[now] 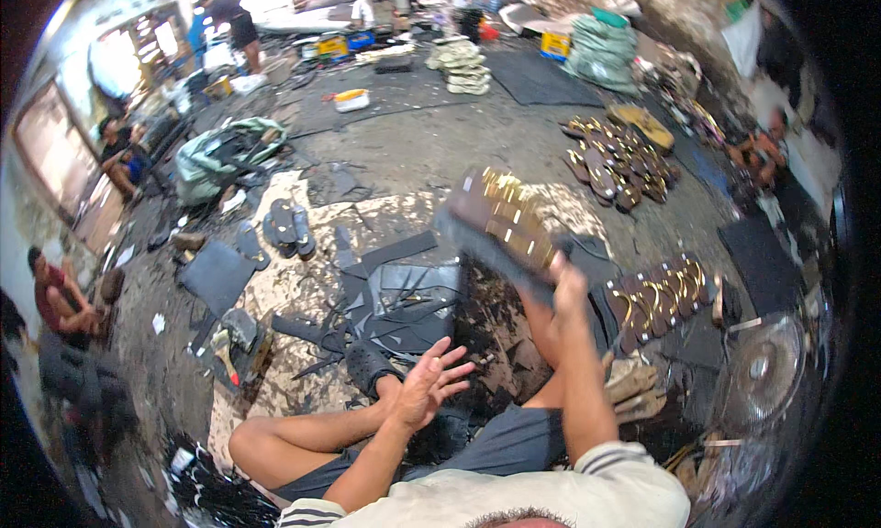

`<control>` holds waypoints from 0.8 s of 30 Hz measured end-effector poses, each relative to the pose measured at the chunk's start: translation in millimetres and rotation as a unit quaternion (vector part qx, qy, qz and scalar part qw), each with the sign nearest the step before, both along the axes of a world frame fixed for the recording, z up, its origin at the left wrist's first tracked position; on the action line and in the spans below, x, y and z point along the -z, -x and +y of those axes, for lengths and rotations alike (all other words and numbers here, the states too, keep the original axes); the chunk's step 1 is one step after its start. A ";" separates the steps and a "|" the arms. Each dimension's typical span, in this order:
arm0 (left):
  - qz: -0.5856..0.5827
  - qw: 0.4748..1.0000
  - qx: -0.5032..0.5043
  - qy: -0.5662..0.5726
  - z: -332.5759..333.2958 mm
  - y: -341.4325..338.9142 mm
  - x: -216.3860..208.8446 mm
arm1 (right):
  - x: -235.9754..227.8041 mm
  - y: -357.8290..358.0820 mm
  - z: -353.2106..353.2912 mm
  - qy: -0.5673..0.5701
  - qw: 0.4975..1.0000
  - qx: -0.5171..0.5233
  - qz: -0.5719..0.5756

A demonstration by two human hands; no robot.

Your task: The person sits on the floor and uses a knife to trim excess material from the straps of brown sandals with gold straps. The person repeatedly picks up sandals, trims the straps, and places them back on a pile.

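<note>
The right grip (pixel 568 294) is curled firmly round the lower right end of a motion-blurred bundle of dark brown sandals with shiny gold straps (pixel 507 223), held tilted above the floor at the centre of the frame. A firm hold should keep the pieces from slipping. The left grip (pixel 425 389), empty, fingers spread wide, sits below centre; it could steady the bundle's free end. Flat black sheet offcuts (pixel 404 294) lie left of centre, best left undisturbed.
</note>
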State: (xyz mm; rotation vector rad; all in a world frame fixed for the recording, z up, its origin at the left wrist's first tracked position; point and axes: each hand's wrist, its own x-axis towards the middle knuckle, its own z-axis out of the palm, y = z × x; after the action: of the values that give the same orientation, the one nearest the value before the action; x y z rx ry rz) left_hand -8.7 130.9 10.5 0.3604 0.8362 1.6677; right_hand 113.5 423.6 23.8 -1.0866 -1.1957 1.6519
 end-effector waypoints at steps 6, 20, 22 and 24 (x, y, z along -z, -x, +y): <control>-0.211 0.933 -0.243 0.161 -14.4 -11.6 71.3 | 102.4 -16.3 -179.6 -0.044 0.890 -0.269 -0.366; -0.009 0.948 -0.228 0.221 -21.9 -10.4 68.9 | 107.8 19.5 -156.2 -0.378 0.595 -0.563 -0.431; 0.291 0.884 -0.293 0.218 -41.7 3.7 63.5 | 97.2 47.3 -139.5 -0.353 0.555 -0.617 -0.431; 0.558 0.694 -0.368 0.267 -54.2 20.5 45.5 | 84.3 73.7 -107.5 -0.335 0.526 -0.683 -0.380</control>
State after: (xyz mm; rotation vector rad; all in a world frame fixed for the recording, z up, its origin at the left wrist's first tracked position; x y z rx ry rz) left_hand -29.3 76.8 -35.0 0.6943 2.6070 1.6774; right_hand 39.8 316.2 -60.6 -0.0600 -3.5076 1.1408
